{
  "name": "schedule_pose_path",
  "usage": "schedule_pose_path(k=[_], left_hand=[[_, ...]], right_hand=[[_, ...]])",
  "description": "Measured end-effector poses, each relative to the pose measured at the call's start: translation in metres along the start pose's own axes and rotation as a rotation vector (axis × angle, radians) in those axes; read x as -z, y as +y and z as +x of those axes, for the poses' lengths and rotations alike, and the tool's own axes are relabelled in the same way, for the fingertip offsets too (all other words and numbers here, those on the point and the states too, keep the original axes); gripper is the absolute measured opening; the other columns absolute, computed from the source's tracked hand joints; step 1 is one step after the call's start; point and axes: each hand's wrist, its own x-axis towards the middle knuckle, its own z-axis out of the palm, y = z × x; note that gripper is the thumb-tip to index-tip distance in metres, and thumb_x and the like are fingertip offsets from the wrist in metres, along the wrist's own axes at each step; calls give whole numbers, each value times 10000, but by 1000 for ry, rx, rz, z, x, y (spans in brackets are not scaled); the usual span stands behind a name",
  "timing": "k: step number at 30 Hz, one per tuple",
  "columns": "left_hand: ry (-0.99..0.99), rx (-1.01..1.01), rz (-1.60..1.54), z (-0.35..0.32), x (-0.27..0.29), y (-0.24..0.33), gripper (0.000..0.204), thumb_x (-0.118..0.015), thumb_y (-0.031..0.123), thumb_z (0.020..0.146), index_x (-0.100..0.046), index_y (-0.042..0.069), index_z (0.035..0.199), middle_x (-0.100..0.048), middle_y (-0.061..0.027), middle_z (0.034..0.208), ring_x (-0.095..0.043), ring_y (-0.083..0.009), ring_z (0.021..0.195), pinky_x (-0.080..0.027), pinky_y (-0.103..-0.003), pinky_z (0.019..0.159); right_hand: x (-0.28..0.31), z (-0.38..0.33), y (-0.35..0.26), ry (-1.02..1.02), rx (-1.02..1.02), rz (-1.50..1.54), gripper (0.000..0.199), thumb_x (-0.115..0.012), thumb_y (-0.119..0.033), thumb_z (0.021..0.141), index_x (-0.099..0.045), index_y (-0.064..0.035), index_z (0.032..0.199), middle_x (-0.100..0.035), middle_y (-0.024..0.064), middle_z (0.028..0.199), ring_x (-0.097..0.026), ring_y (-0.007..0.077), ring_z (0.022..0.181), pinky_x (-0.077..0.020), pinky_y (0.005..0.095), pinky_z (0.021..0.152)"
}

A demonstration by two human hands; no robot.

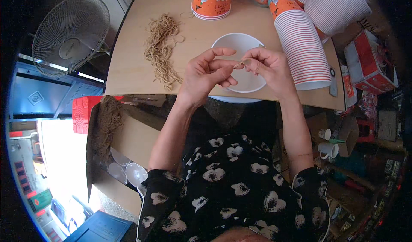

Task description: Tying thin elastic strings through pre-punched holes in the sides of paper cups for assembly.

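Small tan piece (240, 64): between the fingertips, above the white bowl (243, 85) near the worktop's (128, 66) front edge; its long axis is too small to tell.
Right hand (271, 66): pinches it from the right, thumb uppermost.
Left hand (203, 73): meets it from the left, outer fingers spread; whether it grips, I cannot tell.
Tan strands (162, 53): left of the left hand, toward the worktop's left edge.
Hidden: most of the piece, behind fingertips; part of the bowl's rim.
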Motion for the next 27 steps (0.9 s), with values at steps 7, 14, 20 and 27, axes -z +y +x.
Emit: schedule_pose_path(k=[7,14,20,27], left_hand=[[-17,-7,14,-3,-1,2,485,-608,0,899,-469,-14,1364,-714,-143,1104,-657,-113,643,-503,-200,579],[-28,-18,72,-2,-1,6,509,-589,-29,875,-469,-24,1369,-716,-116,1095,-632,-86,625,-486,-194,555],[81,37,321,9,-10,16,283,-692,113,888,-663,-4,1143,-721,-29,906,-563,-36,592,-467,-188,507],[-36,-98,827,8,-7,24,130,-722,132,863,-739,37,950,-708,-15,771,-557,-52,576,-482,-224,543]], right_hand=[[-2,1,2,6,-40,37,150,-632,-141,948,-661,-8,1013,-672,3,867,-578,51,767,-456,214,656],[-4,1,6,44,39,36,154,-631,-143,952,-658,-3,1009,-675,8,873,-580,51,749,-464,215,654],[-4,6,-12,-19,29,103,208,-676,-117,909,-637,26,1056,-665,11,877,-595,56,767,-478,209,670],[8,-4,-15,-62,91,-172,295,-728,-119,852,-627,33,1084,-514,-61,735,-454,32,655,-393,214,585]])
